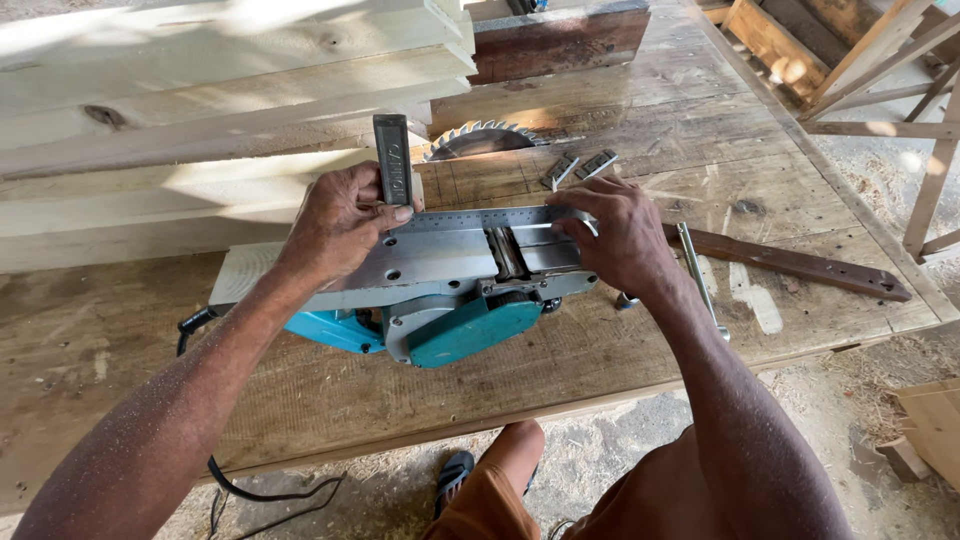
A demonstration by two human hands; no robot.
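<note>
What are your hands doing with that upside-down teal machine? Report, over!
Left hand presses metal square on silver sole of teal electric planer. Right hand steadies the far end. Loose small metal plates, circular saw blade behind.

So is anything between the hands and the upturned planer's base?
Only the square: it lies along the planer base, the left hand holding its handle end and the right hand pressing its blade end. Otherwise nothing visible blocks them.

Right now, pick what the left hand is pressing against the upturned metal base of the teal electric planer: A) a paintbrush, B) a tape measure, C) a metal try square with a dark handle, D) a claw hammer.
C: the left hand holds the metal try square, its dark handle upright and its blade lying across the teal electric planer.
</note>
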